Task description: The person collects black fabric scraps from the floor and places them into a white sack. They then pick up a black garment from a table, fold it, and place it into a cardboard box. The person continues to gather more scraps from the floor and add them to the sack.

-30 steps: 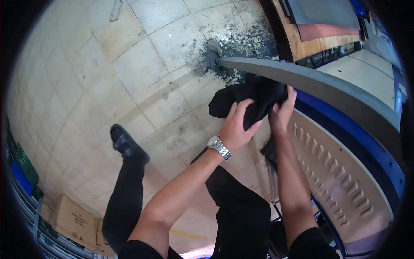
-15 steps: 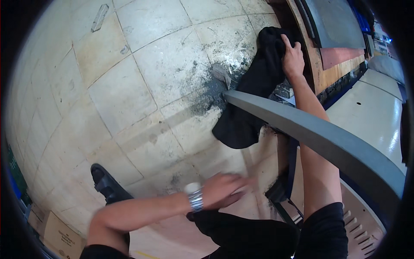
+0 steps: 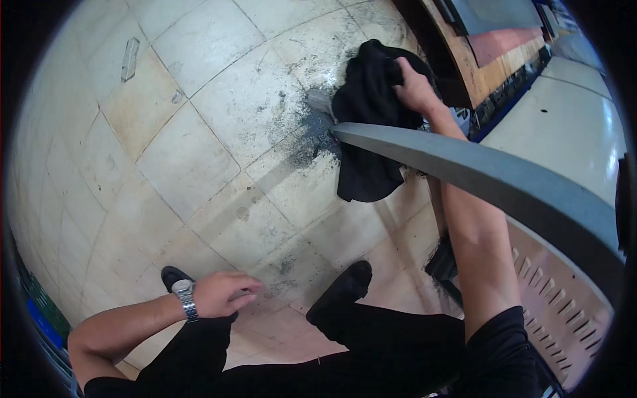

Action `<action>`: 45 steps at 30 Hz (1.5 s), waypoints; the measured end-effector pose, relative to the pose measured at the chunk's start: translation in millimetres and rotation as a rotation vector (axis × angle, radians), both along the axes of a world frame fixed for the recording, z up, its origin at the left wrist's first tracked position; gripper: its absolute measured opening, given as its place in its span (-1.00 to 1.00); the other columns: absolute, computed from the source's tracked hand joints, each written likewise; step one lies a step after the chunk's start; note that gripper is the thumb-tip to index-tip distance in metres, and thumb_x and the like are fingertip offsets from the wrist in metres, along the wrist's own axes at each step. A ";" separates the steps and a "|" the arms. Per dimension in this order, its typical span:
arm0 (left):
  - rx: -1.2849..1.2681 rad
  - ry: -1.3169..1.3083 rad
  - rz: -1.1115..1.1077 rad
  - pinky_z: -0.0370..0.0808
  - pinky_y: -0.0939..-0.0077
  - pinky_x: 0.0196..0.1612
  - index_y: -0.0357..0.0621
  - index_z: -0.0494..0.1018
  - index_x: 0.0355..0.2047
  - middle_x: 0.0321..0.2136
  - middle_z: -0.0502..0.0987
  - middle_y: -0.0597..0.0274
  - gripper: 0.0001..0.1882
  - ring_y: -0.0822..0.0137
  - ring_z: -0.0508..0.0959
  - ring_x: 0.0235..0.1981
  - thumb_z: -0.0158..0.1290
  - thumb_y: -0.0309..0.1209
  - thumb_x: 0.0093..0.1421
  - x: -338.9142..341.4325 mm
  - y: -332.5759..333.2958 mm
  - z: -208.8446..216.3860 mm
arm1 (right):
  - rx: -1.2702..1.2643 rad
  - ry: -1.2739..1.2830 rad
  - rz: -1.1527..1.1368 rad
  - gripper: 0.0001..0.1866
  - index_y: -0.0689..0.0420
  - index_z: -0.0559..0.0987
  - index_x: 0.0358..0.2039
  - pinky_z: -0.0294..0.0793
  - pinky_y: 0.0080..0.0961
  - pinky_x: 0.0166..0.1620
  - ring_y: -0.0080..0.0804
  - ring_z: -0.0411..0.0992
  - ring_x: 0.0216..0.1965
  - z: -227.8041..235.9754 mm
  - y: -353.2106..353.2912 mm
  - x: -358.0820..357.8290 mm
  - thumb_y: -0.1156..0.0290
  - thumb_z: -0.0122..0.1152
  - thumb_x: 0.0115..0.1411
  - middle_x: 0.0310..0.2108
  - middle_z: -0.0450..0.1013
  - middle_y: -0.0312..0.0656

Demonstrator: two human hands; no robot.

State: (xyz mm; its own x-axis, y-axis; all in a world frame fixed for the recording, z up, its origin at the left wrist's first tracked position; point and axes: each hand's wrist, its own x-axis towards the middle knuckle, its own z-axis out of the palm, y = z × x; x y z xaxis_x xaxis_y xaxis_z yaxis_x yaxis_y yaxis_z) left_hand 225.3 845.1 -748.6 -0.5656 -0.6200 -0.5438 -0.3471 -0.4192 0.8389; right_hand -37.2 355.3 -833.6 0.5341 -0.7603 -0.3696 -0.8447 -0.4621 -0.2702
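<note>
My right hand [image 3: 415,89] is closed on the upper part of a black cloth [image 3: 368,86], which bunches under the fingers. The cloth hangs down behind a long grey curved bar [image 3: 464,159], and its lower end shows below the bar. Whether it is a garment I cannot tell. My right forearm passes behind the same bar. My left hand [image 3: 225,294], with a metal-band watch [image 3: 184,298] on the wrist, is above my left leg. Its fingers are loosely bent, the thumb stands apart, and it holds nothing.
Dark specks and powder lie on the tiled floor [image 3: 186,146] beside the cloth. A small clear block [image 3: 130,60] lies farther left. On the right stand a wooden-edged bench [image 3: 488,76] and a pale cabinet with a slotted panel [image 3: 554,298]. My black shoe [image 3: 342,292] is on the floor.
My right hand has drawn the black cloth left and upward, so it bunches more. My left hand has swung left, away from the middle. My right shoe now shows.
</note>
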 end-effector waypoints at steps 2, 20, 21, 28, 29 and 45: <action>-0.051 0.044 -0.016 0.56 0.26 -0.07 -0.15 0.50 0.01 -0.20 0.59 0.07 -0.70 0.07 0.61 -0.16 0.09 -0.34 0.30 -6.1 -14.1 -2.9 | -0.015 0.059 -0.091 -0.30 0.03 0.25 0.24 0.45 -0.06 0.10 0.21 0.44 0.07 -2.9 20.3 8.0 0.33 0.31 0.10 -0.06 0.51 0.24; -0.169 0.012 -0.106 0.56 0.27 -0.05 -0.16 0.50 0.01 -0.19 0.59 0.04 -0.71 0.10 0.62 -0.14 0.11 -0.40 0.29 2.5 -10.3 10.4 | 0.270 0.158 -0.373 -0.18 0.13 0.08 0.41 0.41 -0.16 0.19 0.15 0.42 0.14 11.3 155.1 7.6 0.28 0.13 0.16 0.05 0.44 0.34; -0.192 0.018 -0.127 0.56 0.27 -0.05 -0.16 0.50 0.01 -0.19 0.59 0.04 -0.71 0.10 0.62 -0.14 0.11 -0.40 0.29 2.3 -17.9 11.0 | 0.240 0.112 -0.362 -0.17 0.21 0.09 0.40 0.42 -0.14 0.18 0.15 0.43 0.13 7.8 161.2 -10.8 0.30 0.14 0.14 0.04 0.45 0.31; -0.267 0.052 -0.202 0.54 0.26 -0.05 -0.12 0.50 0.01 -0.20 0.59 0.05 -0.71 0.09 0.61 -0.14 0.06 -0.34 0.31 -6.2 -36.4 -0.9 | 0.280 0.262 -0.407 -0.19 0.17 0.14 0.38 0.47 -0.16 0.14 0.15 0.45 0.09 13.3 245.0 -39.9 0.26 0.21 0.16 0.01 0.50 0.23; -0.274 0.052 -0.203 0.54 0.25 -0.05 -0.13 0.50 0.00 -0.20 0.60 0.05 -0.71 0.09 0.61 -0.15 0.06 -0.34 0.30 -6.0 -37.0 -2.5 | 0.318 0.268 -0.434 -0.23 0.11 0.17 0.36 0.48 -0.14 0.13 0.14 0.46 0.09 20.3 262.0 -38.0 0.27 0.22 0.16 0.00 0.51 0.23; -0.460 -0.168 0.022 0.53 0.43 -0.17 -0.18 0.52 0.01 -0.18 0.63 0.10 -0.72 0.31 0.63 -0.18 0.09 -0.40 0.32 35.5 -73.1 23.2 | 0.364 -0.488 -0.385 -0.46 0.23 0.55 0.01 0.48 -0.31 0.08 -0.11 0.55 -0.04 84.4 312.7 -19.4 0.06 0.33 0.18 -0.10 0.58 0.06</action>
State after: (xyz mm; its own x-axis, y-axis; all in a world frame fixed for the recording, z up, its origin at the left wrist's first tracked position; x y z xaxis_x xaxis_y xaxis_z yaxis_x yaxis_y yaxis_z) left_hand 260.8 772.0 -725.3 -0.4777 -0.8280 -0.2938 -0.4889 -0.0273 0.8719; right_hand -56.6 668.0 -749.1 0.4218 -0.8020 -0.4229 -0.6732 0.0354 -0.7386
